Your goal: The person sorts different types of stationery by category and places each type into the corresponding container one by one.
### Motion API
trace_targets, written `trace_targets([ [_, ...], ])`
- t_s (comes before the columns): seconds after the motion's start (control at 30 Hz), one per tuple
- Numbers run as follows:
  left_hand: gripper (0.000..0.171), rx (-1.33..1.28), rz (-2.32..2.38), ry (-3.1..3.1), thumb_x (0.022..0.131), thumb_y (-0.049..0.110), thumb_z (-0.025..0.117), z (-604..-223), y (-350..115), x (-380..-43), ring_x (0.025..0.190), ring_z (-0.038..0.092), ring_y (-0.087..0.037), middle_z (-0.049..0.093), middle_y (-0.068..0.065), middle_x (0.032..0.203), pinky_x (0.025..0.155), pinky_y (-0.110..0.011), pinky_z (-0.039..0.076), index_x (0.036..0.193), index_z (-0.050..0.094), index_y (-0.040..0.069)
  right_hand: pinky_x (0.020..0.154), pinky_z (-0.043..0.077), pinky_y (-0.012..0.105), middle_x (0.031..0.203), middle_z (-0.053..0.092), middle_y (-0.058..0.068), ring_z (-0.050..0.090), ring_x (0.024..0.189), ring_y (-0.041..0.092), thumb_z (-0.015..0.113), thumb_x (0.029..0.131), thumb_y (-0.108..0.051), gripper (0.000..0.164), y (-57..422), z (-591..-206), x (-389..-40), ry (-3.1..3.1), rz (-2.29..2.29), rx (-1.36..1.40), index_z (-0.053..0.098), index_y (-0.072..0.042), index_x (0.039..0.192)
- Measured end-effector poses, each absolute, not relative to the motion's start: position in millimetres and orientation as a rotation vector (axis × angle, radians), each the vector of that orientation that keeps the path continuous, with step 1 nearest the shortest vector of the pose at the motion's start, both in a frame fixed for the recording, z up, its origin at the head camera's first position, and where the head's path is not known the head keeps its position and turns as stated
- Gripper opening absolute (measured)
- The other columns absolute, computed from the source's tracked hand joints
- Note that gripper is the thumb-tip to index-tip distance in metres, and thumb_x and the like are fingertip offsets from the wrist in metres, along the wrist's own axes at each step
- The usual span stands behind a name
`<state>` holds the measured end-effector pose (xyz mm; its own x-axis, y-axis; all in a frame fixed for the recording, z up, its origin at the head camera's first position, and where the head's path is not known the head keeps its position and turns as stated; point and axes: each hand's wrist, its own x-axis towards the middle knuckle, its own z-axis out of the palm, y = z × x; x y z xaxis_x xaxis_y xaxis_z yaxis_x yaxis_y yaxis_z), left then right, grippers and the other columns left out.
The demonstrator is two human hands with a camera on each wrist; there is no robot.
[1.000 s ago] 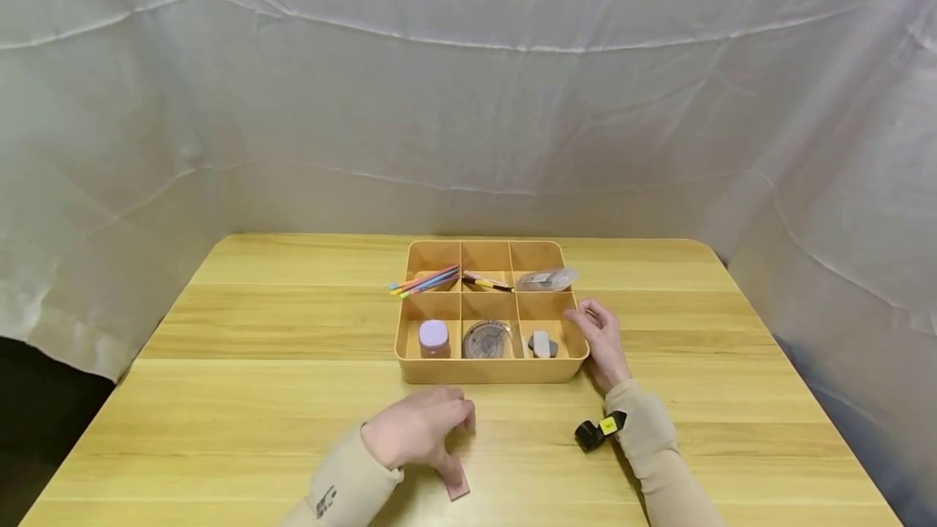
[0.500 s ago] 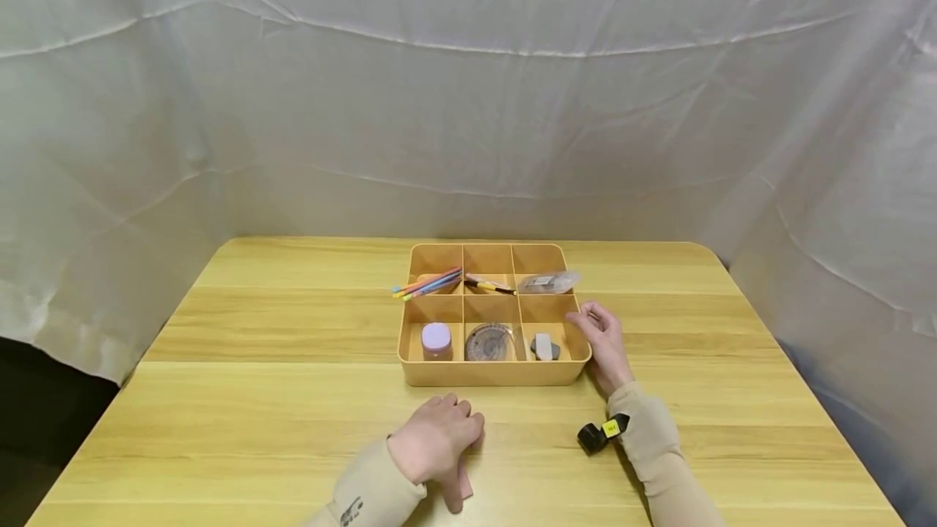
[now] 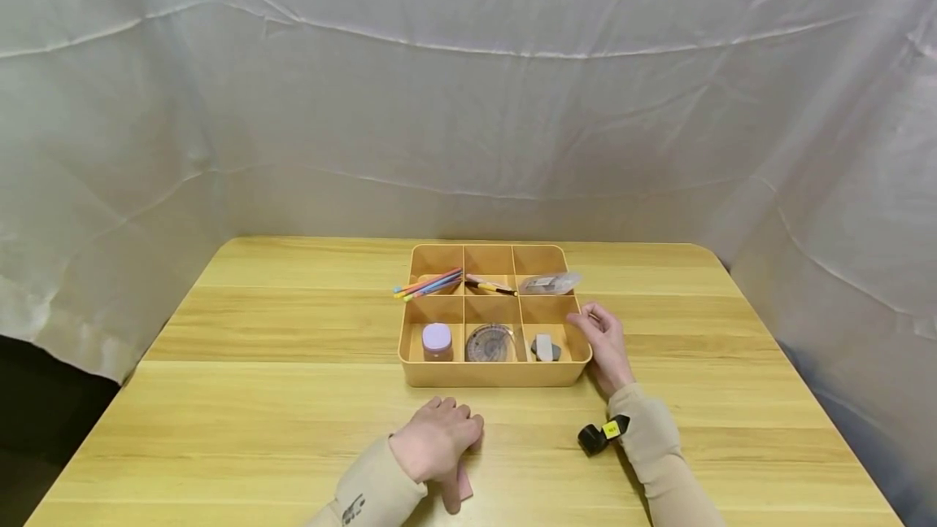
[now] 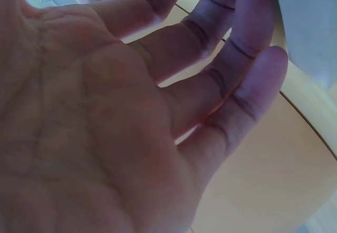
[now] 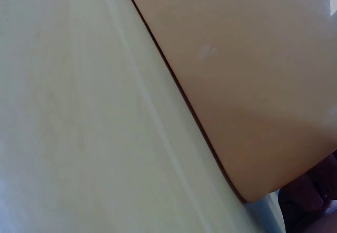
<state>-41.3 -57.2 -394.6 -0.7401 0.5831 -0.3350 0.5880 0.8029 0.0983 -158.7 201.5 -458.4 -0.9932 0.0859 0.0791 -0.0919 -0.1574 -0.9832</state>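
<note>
In the head view, my left hand (image 3: 435, 442) is low over the table, fingers forward and thumb stretched toward the near edge. A thin flat pink piece (image 3: 465, 483) shows beside its thumb, partly covered by the hand. The left wrist view shows the palm (image 4: 95, 117) and gently bent fingers (image 4: 231, 104), their tips against a pale surface at upper right. My right hand (image 3: 603, 344) grips the right rim of a tan organizer box (image 3: 490, 375), thumb over the rim. The box's side wall (image 5: 253, 85) fills much of the right wrist view.
Inside the box are a lilac-lidded jar (image 3: 437, 338), a clear round disc (image 3: 489, 342), grey and white eraser-like blocks (image 3: 544, 347), colored pens (image 3: 432, 284), a black-and-yellow pen (image 3: 492, 288) and a clear bag (image 3: 551, 283). A black wrist camera (image 3: 594, 437) juts from the right sleeve.
My left hand has moved slightly right and toward the near edge, its thumb shifting off the pink piece to beside it. The right hand has kept its place on the box rim.
</note>
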Motion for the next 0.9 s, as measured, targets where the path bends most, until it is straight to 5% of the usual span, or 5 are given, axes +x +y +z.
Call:
trace_targets([
  [0.9,0.055,1.030,0.069,2.695,0.045,0.032,0.091,-397.6,-59.5,-49.2,0.078,0.052,-0.009,0.053,0.012,0.079,0.073,-0.025,0.044,0.086,0.055,0.025,0.057,0.042,0.019,0.061,0.044,-0.007,0.045,0.063,0.008,0.063,0.089,-0.002,0.023,201.1,-457.5,-158.4,-1.957,2.304,0.014,0.048,-0.011,0.075],
])
